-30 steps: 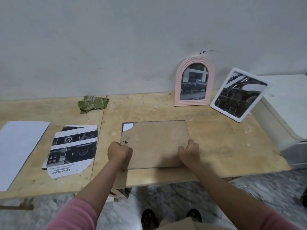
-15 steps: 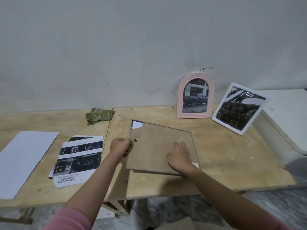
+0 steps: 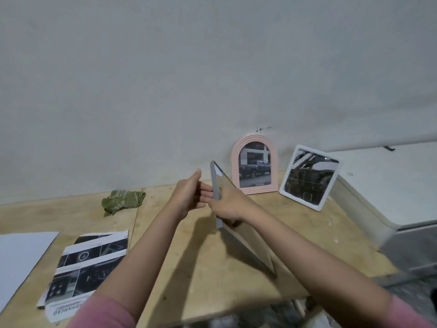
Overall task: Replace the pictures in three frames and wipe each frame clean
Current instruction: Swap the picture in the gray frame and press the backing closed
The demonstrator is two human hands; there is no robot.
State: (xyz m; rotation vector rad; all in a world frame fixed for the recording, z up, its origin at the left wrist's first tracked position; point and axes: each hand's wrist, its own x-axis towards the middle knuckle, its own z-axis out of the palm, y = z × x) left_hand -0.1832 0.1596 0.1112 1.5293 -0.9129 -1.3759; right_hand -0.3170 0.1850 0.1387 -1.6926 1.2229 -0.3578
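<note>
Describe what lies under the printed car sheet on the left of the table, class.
Under the printed car sheet a second dark printed sheet peeks out at its far edge, both on the wooden table. What that lower sheet shows is mostly covered.

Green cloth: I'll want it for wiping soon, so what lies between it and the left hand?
Nothing: in the head view only bare wooden table separates the green cloth from the left hand.

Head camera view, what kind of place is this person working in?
Probably a plain home workroom or utility corner, not a shop. The work surface is a bare plywood table pushed against an unpainted grey wall, with a white appliance-like cabinet beside it and a rough stone-like floor below.
</note>
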